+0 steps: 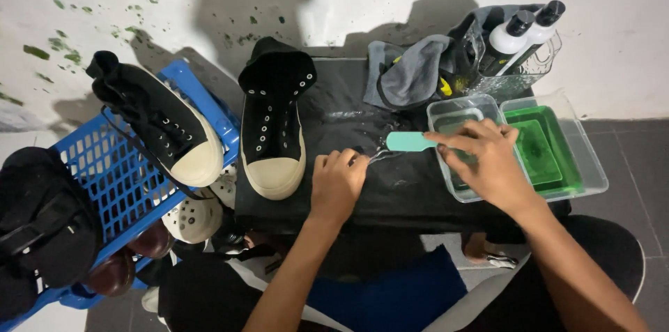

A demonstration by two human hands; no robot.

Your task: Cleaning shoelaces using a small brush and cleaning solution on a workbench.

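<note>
Brushing at the wet tabletop (411,199)
Right hand (488,165) grips a light, stiff, slippery-looking brush (408,141) by its handle; left hand (336,182), at nine o'clock, is fisted on black cloth (390,186).

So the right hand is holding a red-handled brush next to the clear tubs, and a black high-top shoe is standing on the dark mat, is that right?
Not quite: the brush handle is mint green, not red. The head view shows the right hand holding it beside the clear tubs, and the black high-top shoe stands on the dark mat as you said.
</note>
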